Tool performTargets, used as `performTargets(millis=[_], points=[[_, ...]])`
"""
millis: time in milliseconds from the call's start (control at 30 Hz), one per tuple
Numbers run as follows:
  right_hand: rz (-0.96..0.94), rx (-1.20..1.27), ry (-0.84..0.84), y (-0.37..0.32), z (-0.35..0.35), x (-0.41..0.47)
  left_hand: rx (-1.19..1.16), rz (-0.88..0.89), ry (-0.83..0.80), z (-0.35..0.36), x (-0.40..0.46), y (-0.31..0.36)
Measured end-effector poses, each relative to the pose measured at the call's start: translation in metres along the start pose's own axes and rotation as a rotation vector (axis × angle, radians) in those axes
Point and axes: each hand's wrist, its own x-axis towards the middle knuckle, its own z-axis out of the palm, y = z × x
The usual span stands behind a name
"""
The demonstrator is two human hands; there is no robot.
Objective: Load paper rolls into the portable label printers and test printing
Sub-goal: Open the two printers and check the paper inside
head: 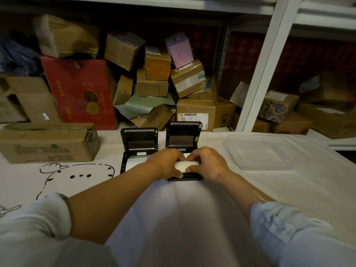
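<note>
White paper roll (186,165) sat pinched between both hands (167,163), over the right printer (184,143); it wanted seating squarely before its lid closed.

Two black flip-lid label printers sit side by side on the cloth-covered counter (250,189), the left printer (137,149) just beside the right printer (184,139). A flat brown cardboard box (46,143) lies far left, a clear plastic lid (265,151) right. Behind them, stacked cardboard parcels (158,74) crowd the white metal shelf (265,66).
</note>
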Motion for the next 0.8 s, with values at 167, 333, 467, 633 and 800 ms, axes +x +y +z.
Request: performTargets(millis=[167,333,467,633,800], points=[[0.011,0.071,0.178,-0.006,-0.01,0.006,-0.121,0.02,0.103,-0.008,-0.008,0.003],[0.052,0.16,0.285,-0.009,-0.024,0.001,-0.241,-0.169,0.309,-0.026,-0.011,0.006],[0.118,0.414,0.186,-0.003,-0.029,0.0,-0.879,-0.255,0.05,-0.026,-0.018,0.018],[0.389,0.841,0.117,0.004,-0.043,-0.01,-1.186,-0.379,0.067,-0.027,-0.018,0.038],[0.594,1.056,-0.053,0.017,-0.07,-0.021,-1.026,-0.207,0.352,-0.024,-0.001,0.065]])
